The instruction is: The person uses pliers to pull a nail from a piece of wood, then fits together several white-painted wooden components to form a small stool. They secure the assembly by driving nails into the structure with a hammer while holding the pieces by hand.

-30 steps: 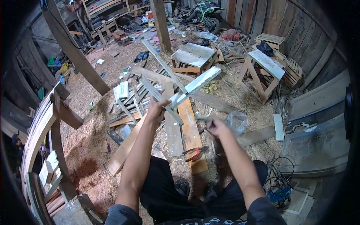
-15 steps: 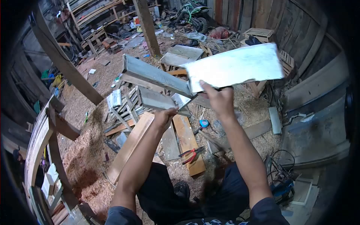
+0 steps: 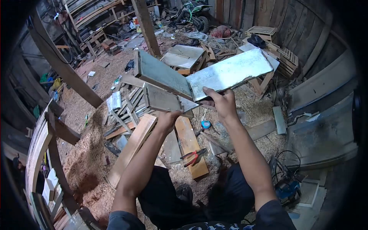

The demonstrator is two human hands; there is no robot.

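Both my hands hold up a wooden piece made of pale, worn boards that meet at a corner. Its whitish board (image 3: pixel 234 71) extends to the right, and a greenish-grey board (image 3: pixel 163 74) slants to the far left. My right hand (image 3: pixel 223 105) is closed on the near edge of the whitish board, thumb on top. Fingers wrapped, my left hand (image 3: pixel 168 120) grips the lower edge by a shorter grey board (image 3: pixel 163 99). Below them, red-handled pliers (image 3: pixel 194 156) rest on a yellowish plank (image 3: pixel 189 134). A blue tape measure (image 3: pixel 206 124) lies beside that plank.
Wood shavings (image 3: pixel 90 153) cover the floor. Scrap slats (image 3: pixel 128 105) are piled left of my hands. A wooden post (image 3: pixel 147 28) stands ahead, with a dirt bike (image 3: pixel 195 15) behind. A blue power tool (image 3: pixel 287 189) with a cord sits by my right leg.
The wooden piece has turned in my hands. Its whitish board tilted and shifted slightly left, and more of the greenish-grey board's face shows. Both hands kept their grip.
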